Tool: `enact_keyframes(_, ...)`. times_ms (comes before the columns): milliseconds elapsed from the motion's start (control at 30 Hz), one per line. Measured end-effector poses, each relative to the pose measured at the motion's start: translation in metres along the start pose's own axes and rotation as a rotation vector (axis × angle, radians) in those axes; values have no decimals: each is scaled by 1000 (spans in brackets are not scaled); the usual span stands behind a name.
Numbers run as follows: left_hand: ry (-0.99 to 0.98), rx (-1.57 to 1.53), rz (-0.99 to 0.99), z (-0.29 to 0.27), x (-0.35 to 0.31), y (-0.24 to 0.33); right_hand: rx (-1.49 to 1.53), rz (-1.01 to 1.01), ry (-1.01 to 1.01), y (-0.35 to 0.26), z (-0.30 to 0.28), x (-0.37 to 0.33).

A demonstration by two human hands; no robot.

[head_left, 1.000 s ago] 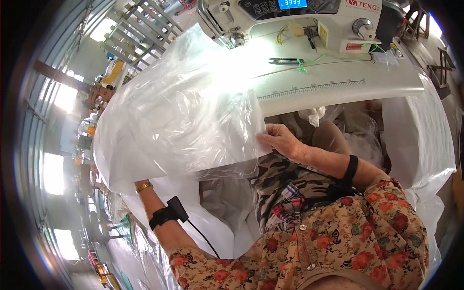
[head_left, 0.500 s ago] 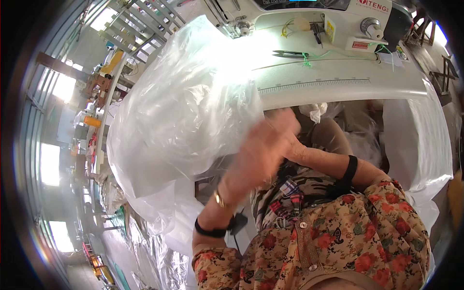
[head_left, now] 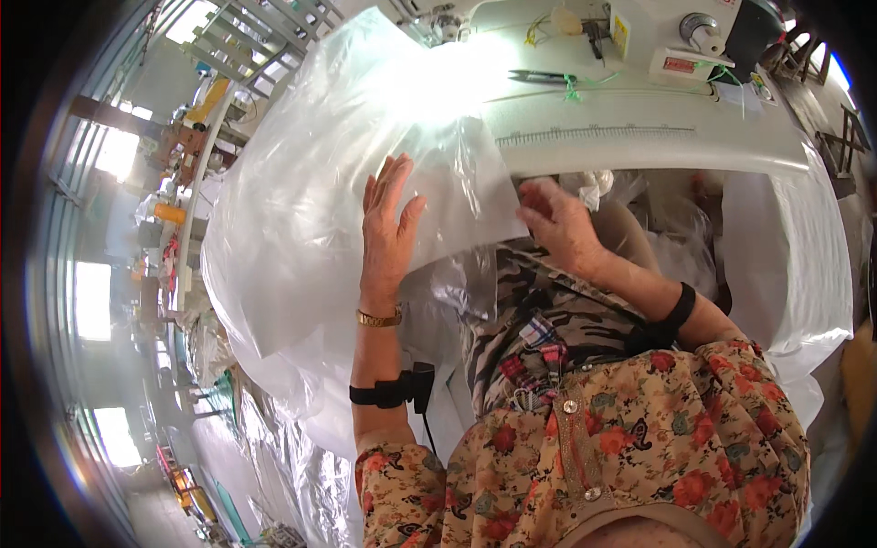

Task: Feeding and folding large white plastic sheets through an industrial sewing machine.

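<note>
Left-hand fingers: extended, thumb apart, left hand (head_left: 388, 233) over plastic sheet (head_left: 292, 215).
Right-hand fingers: loosely bent, parted from thumb, right hand (head_left: 565, 230) by plastic sheet's right edge.
Black tool (head_left: 539, 77): right of plastic sheet.

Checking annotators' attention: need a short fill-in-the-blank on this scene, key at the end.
The gold band is on the ____ wrist.
The right hand is near the ____ edge, left or right, of the plastic sheet.
The thread tied by the dark tool is ____.
The shirt is printed with red ____.

Missing words: left; right; green; flowers.
</note>
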State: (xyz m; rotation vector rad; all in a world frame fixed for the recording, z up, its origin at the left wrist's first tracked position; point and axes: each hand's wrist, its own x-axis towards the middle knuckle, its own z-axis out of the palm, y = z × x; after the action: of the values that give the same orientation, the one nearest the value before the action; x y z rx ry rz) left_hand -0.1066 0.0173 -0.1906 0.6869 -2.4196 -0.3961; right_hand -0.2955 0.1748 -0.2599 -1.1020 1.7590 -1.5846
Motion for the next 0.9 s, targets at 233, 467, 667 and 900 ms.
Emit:
enact_keyframes(233, 1, -95, 56, -14, -13, 20, -9, 44, -298, -21, -2, -15)
enact_keyframes(467, -43, -199, 39, -14, -14, 38, 402, 575, -582, 28, 25, -13)
enact_keyframes(667, -269, -168, -83, -26, -19, 46, 393, 496, -627, 3, 28, -17)
enact_keyframes(900, -516, -141, -176, -9, -21, 47, 304, 234, -554, -22, 22, -21)
